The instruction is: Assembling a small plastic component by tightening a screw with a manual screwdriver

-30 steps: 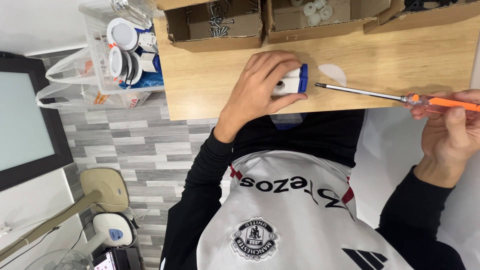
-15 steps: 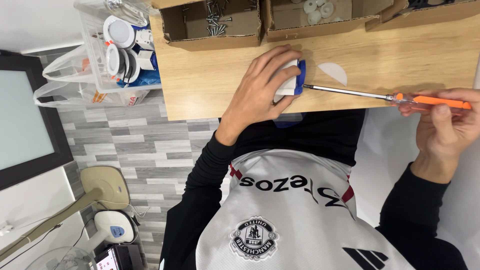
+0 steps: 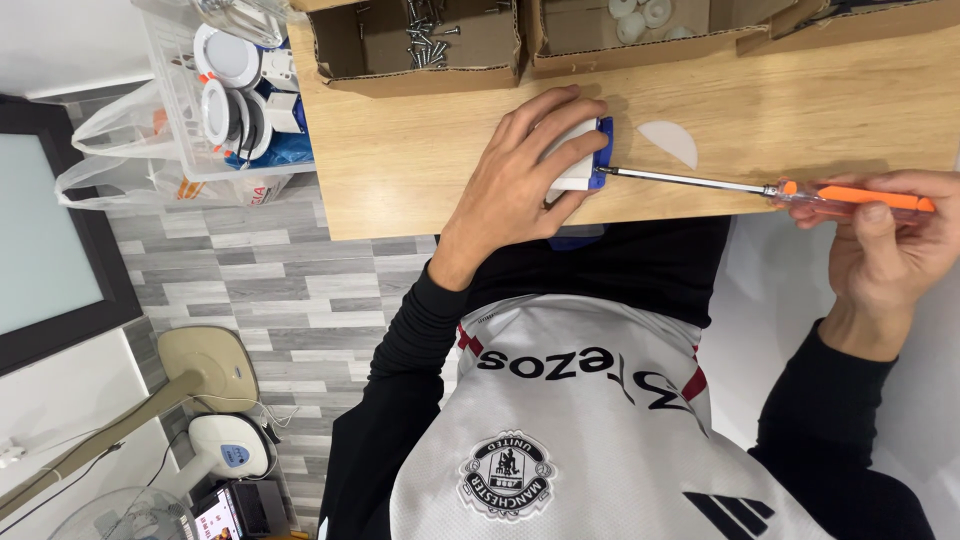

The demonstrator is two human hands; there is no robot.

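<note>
My left hand (image 3: 515,170) lies over a small white box with a blue end (image 3: 583,168) and presses it onto the wooden table (image 3: 400,150) near its front edge. In my right hand (image 3: 885,250), out past the table edge on the right, is a screwdriver (image 3: 700,182) with an orange and clear handle. Its long metal shaft lies level, and the tip touches the blue end of the box. A white half-round piece (image 3: 668,142) lies on the table just beyond the shaft.
Along the table's far side stand open cardboard boxes, one with loose screws (image 3: 425,40), another with white round parts (image 3: 635,25). A clear plastic crate of round lamp fittings (image 3: 225,95) sits left of the table. A fan base (image 3: 200,370) stands on the grey floor.
My right hand has moved left with the screwdriver, bringing its tip from a short gap up against the blue end of the box. My left hand has stayed on the box.
</note>
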